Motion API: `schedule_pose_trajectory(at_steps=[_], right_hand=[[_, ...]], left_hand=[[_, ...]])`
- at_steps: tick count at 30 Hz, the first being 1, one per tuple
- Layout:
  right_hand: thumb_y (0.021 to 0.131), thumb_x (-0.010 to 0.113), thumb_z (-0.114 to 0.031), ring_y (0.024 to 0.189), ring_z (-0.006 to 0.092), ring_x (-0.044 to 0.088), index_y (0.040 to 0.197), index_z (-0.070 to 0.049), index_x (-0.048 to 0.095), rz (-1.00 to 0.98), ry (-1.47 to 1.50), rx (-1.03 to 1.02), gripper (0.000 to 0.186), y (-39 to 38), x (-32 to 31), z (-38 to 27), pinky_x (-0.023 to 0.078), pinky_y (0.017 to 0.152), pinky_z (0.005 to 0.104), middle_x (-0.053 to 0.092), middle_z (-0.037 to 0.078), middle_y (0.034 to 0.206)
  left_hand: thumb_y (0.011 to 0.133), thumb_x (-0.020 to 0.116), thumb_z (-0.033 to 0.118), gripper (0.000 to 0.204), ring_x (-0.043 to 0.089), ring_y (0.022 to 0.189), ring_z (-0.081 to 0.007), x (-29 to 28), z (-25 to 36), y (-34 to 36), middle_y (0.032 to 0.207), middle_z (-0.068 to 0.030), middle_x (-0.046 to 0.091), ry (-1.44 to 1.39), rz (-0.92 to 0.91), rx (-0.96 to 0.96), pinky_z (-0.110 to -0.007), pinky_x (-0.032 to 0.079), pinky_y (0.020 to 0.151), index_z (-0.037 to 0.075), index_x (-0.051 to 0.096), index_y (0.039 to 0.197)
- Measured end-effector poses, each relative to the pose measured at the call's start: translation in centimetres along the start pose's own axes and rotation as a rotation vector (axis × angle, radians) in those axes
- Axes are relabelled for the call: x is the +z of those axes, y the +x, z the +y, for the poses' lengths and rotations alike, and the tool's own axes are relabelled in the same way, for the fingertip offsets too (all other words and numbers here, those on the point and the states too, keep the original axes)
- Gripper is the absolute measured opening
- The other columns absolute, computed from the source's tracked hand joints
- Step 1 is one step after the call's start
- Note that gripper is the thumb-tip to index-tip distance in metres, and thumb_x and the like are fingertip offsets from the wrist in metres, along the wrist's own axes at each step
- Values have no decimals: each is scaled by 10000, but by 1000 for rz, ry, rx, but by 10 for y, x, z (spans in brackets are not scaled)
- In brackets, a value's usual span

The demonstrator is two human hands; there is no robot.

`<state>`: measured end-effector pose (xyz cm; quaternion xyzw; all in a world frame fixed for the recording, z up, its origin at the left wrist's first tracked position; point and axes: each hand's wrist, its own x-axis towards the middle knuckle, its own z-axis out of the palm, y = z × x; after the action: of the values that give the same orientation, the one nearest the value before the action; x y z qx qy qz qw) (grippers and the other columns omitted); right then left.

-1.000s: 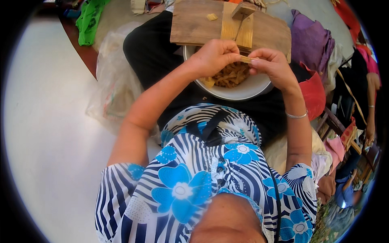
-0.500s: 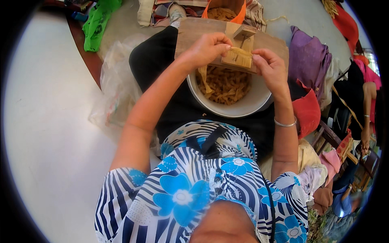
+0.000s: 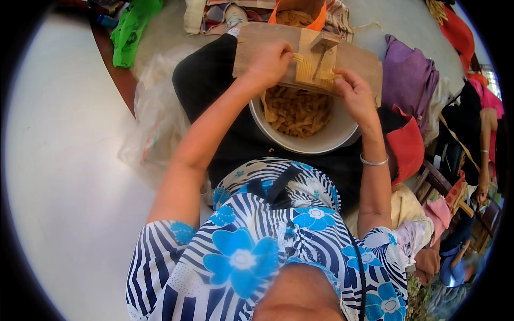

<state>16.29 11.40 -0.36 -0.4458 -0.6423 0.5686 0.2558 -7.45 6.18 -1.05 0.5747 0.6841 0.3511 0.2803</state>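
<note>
On my lap lies a wooden board (image 3: 262,36) with a small block (image 3: 324,39) and a thin upright metal piece fixed on it, perhaps a blade. My left hand (image 3: 270,63) is closed on a yellowish strip (image 3: 297,57), whose short end sticks out left of the metal piece. A tail of strip (image 3: 267,109) hangs below that hand over the bowl rim. To the right of the metal piece, my right hand (image 3: 354,95) pinches a short yellowish piece (image 3: 325,76) between thumb and fingers. Under the board's near edge sits a metal bowl (image 3: 300,145) holding many cut yellow-brown pieces (image 3: 302,115).
Beyond the board stands an orange container (image 3: 318,18) of similar strips. A purple cloth bundle (image 3: 409,75) and red fabric (image 3: 404,144) lie at the right; a clear plastic bag (image 3: 155,107) lies at the left. Another person's arm (image 3: 485,144) shows at far right.
The strip that stretched between my hands is now in two parts. My left hand has moved left with one; the other stays in my right hand, which has shifted slightly.
</note>
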Motion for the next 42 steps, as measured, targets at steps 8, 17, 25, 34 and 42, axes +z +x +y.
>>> schedule_pose_trajectory(at_steps=[8,17,25,34,42], right_hand=[[862,568,-52,583,71,500,1028,20,647,-347,567,60,197,-76,3,-83,406,547,206,573,21,702],[885,595,-93,615,28,412,860,10,635,-169,54,-18,113,-98,29,-33,343,546,191,489,-61,664],[854,603,-169,572,151,440,768,23,573,-232,-60,49,212,-101,33,-20,392,562,312,499,131,620],[799,635,-102,754,302,583,951,-20,613,-40,-341,-79,174,-100,33,-12,461,691,351,605,171,838],[768,671,-137,893,289,575,1056,-90,617,184,-603,-725,297,-92,51,-32,460,758,405,622,98,986]], left_hand=[[923,518,99,190,451,563,-36,-7,24,-63,777,-20,601,-1011,-148,-338,-192,391,527,-13,602,1051],[886,614,137,218,561,828,-65,9,48,-107,943,-14,629,-769,-270,-157,-219,459,712,13,601,1065],[899,605,182,194,516,688,-64,8,40,-106,723,1,570,-619,-401,-238,-229,436,613,-12,619,892],[932,582,196,205,450,677,-32,2,22,-113,764,42,538,-520,-364,-256,-207,392,581,0,620,976],[819,527,43,147,593,704,-250,34,45,-115,772,-136,631,-397,-362,-18,-363,463,663,-49,607,902]])
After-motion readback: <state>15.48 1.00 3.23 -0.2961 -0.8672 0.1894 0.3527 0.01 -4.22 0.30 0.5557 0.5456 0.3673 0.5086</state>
